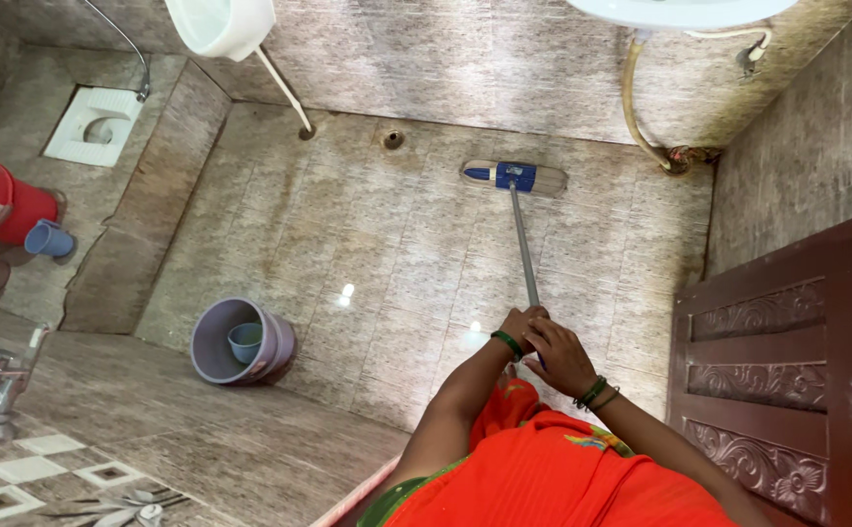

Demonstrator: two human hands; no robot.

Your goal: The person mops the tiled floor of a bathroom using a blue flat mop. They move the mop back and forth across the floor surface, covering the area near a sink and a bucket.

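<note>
Low in the middle of the frame, the left hand (521, 327) and right hand (561, 356) each hold a closed grip on the mop handle (524, 244). The mop head (514, 177) rests on the tiled floor (397, 244), upper centre. A purple bucket (241, 342) stands at lower left.

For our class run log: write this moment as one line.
left hand: gripping mop handle | right hand: gripping handle | mop head: on tiled floor
</note>
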